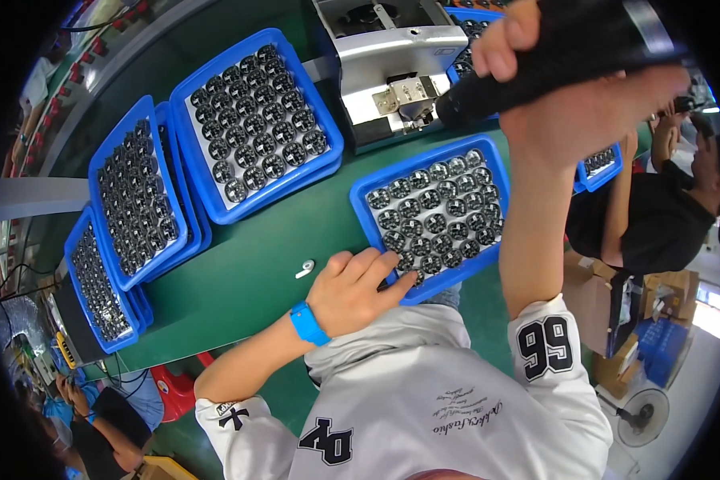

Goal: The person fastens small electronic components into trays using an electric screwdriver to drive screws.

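Observation:
My left hand (352,292), a blue band on its wrist, reaches over the near left corner of a blue tray (358,210). Its fingers are curled close together by the small round black parts (434,222) standing there in rows; what they grip is hidden. High on the right, close to the camera, my right hand (564,112) is wrapped around a thick black cylindrical object (572,60) with a silver band. Its tapered left end overlaps the view of a grey metal machine (400,48), whose small metal fixture (414,92) sits in a lit opening.
More blue trays of round parts stand stacked at the left, one large tray (276,40) nearest the machine. A small white piece (305,269) lies on the green table (248,284). Other people work at both sides. Cardboard boxes (588,300) and a fan (642,416) are at right.

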Action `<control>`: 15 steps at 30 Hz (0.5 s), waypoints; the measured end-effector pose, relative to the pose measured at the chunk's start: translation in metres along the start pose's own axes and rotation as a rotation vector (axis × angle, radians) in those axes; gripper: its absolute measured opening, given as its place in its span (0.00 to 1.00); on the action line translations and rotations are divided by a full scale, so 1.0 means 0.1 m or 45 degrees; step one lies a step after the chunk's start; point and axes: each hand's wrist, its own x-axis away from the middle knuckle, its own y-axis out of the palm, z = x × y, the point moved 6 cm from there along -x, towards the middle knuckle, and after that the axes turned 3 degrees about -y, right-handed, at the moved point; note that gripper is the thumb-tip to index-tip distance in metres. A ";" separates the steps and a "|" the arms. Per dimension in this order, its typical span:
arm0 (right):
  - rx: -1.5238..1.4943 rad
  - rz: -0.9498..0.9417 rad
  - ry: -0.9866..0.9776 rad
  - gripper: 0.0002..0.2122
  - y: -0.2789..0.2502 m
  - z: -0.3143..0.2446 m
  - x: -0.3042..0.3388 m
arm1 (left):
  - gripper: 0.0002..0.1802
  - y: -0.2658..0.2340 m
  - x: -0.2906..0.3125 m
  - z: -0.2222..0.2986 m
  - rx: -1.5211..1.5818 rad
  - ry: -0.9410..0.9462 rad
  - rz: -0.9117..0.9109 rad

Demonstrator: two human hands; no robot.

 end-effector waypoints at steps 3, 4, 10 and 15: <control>0.213 -0.122 -0.057 0.44 0.16 0.12 -0.13 | 0.23 0.01 0.00 0.00 -0.018 -0.005 0.028; 0.209 -0.125 -0.053 0.44 0.20 0.16 -0.13 | 0.23 0.01 0.00 -0.01 -0.020 -0.010 0.027; 0.300 -0.038 0.051 0.42 0.21 0.29 -0.08 | 0.23 0.00 -0.01 0.01 0.013 -0.019 0.037; -0.043 -0.251 0.363 0.49 -0.22 0.33 0.29 | 0.23 0.01 0.02 -0.01 0.052 -0.082 0.017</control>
